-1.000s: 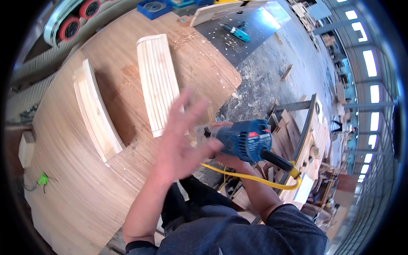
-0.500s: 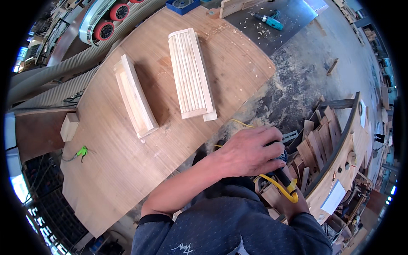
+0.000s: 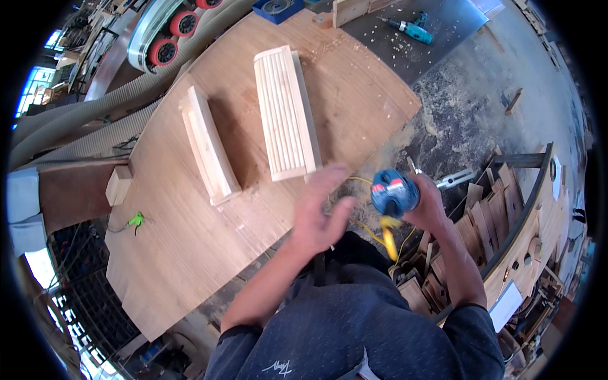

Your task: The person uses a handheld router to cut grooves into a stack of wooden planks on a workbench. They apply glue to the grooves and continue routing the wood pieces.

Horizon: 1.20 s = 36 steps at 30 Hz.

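My right hand [image 3: 427, 202] is closed round a blue power tool [image 3: 394, 193] with a rounded end and a yellow band and cord at its back. What kind of tool it is does not show clearly. My left hand [image 3: 320, 212], blurred, is open with thumb and fingers apart, near the close end of a pale slatted wooden piece [image 3: 280, 114]. Whether its fingertips touch that piece I cannot tell. Left of it on the table lies a narrower pale wooden frame-like piece [image 3: 212, 149], tilted on its side.
The brown wooden tabletop [image 3: 190, 259] slants across the left. A teal drill [image 3: 411, 30] lies on a grey metal surface at the far right. A bin of wood offcuts [image 3: 484, 218] stands at my right. A green air nozzle [image 3: 136, 220] and a wood block [image 3: 118, 185] are at the left.
My left hand has come off the power tool and swung left toward the slatted piece, opening. The right hand has lifted the tool up into plain sight.
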Tool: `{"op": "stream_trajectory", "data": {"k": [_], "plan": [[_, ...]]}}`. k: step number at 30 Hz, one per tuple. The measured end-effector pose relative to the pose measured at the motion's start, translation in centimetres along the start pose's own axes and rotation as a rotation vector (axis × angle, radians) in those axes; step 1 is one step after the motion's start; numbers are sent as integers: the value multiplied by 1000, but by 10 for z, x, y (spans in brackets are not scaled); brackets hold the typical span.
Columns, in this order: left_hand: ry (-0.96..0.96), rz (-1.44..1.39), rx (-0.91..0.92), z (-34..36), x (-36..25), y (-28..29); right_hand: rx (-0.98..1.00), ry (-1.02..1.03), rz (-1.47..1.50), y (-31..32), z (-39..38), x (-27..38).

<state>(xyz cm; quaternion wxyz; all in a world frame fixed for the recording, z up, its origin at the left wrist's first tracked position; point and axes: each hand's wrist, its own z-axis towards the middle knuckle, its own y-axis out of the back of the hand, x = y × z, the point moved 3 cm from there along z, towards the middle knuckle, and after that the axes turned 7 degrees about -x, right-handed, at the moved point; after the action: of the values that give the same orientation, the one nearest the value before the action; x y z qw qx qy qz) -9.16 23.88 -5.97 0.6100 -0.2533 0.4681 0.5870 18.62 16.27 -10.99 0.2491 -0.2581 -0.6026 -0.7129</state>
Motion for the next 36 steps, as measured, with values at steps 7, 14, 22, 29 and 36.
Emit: {"op": "stream_trajectory", "data": {"k": [7,14,22,29,36], "plan": [[531,502,-77,30,110,62,24,90,-447,-1,128,-57],[735,605,88,96,156,44,203,135,-832,-35,252,-92],[879,630,164,115,177,41,140,296,-913,-79,299,-109],[945,510,61,124,171,45,145,256,-966,-92,303,-104],[840,217,-114,125,183,83,167,168,-850,-78,291,-63]]}}
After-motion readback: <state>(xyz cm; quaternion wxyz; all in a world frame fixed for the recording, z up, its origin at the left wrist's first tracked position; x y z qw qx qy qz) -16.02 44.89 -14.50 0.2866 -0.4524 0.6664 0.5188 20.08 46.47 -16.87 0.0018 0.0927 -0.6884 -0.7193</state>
